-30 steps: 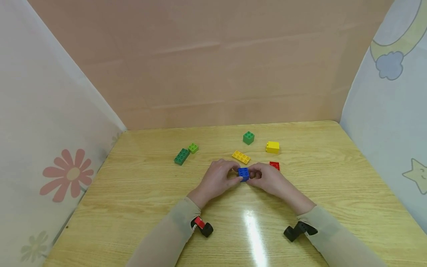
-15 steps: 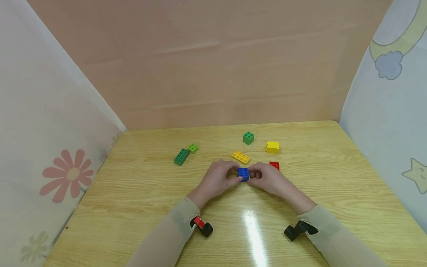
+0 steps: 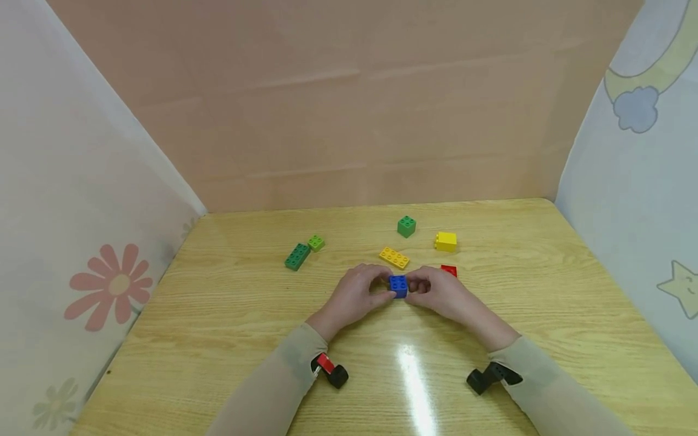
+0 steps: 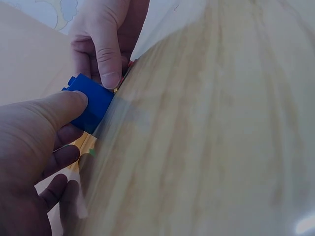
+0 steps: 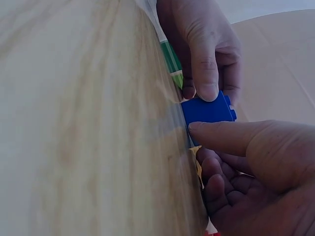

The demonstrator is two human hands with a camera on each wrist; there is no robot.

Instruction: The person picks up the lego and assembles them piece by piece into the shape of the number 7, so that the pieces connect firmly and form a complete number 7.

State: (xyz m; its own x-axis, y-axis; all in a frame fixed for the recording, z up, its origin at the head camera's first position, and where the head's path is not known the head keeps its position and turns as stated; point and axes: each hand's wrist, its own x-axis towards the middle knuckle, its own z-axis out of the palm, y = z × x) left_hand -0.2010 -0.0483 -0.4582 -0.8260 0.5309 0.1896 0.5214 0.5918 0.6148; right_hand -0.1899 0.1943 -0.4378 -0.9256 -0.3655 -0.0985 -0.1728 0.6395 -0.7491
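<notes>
- As I watch the head view, my left hand [image 3: 357, 295] and right hand [image 3: 438, 293] both pinch the blue brick [image 3: 398, 284] on the table [image 3: 218, 339].
- Orange plate [image 3: 394, 257] lies just behind.

Hands cover much of the blue brick and the red one behind it

In the head view the left hand [image 3: 357, 297] and right hand [image 3: 438, 293] close around the blue brick [image 3: 398, 285], so only its studded top and a strip of front face show, and whether it rests on the bench [image 3: 218, 339] cannot be told. The red brick [image 3: 449, 270] is half hidden behind the right hand's knuckles. In both wrist views the bench surface is blurred, the palms are cut off by the picture edges, and slivers of green and yellow bricks beyond the fingers are too blurred to identify.
</notes>
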